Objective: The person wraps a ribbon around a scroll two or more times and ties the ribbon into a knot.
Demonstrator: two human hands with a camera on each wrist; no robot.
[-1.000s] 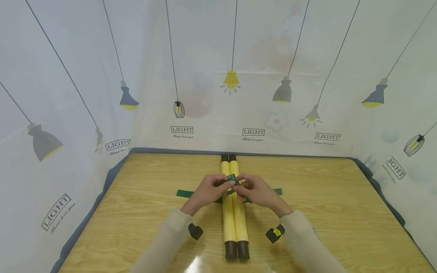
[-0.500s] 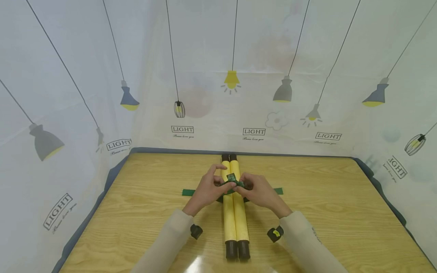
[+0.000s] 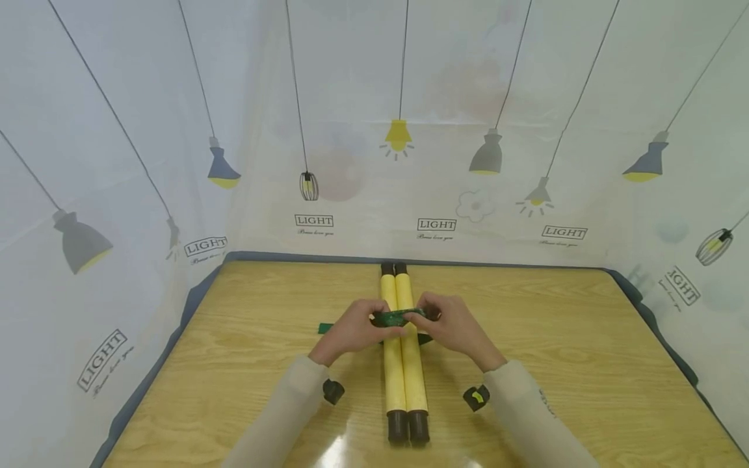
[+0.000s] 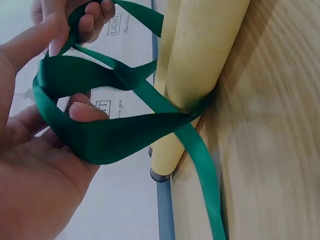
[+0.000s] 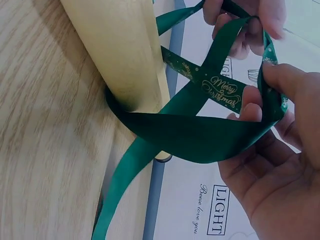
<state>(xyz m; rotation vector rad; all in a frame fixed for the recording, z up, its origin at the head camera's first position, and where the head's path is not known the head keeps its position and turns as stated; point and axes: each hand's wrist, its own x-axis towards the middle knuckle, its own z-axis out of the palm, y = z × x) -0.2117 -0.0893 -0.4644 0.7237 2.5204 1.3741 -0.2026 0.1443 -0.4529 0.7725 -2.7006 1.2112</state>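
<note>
Two yellow tubes [image 3: 395, 377] with dark end caps lie side by side on the table, pointing away from me. A green satin ribbon [image 3: 389, 318] passes beneath them and rises in loops above them; white "Merry Christmas" lettering shows on the printed ribbon [image 5: 225, 92] in the right wrist view. My left hand [image 3: 357, 328] holds one loop, its fingers curled through the ribbon [image 4: 125, 137]. Opposite it, my right hand [image 3: 456, 325] pinches the ribbon between thumb and fingers. The strands cross over the tubes between both hands. One ribbon tail [image 3: 324, 328] lies on the table at the left.
The wood-grain table [image 3: 234, 364] reaches back to a pale wall sheet [image 3: 363, 78] printed with hanging lamps and the word LIGHT. Black wrist devices [image 3: 333, 391] hang below both sleeves.
My hands have drawn slightly apart, and the ribbon now stretches between them above the tubes. The left tail has shortened on the table; the right tail's end no longer shows.
</note>
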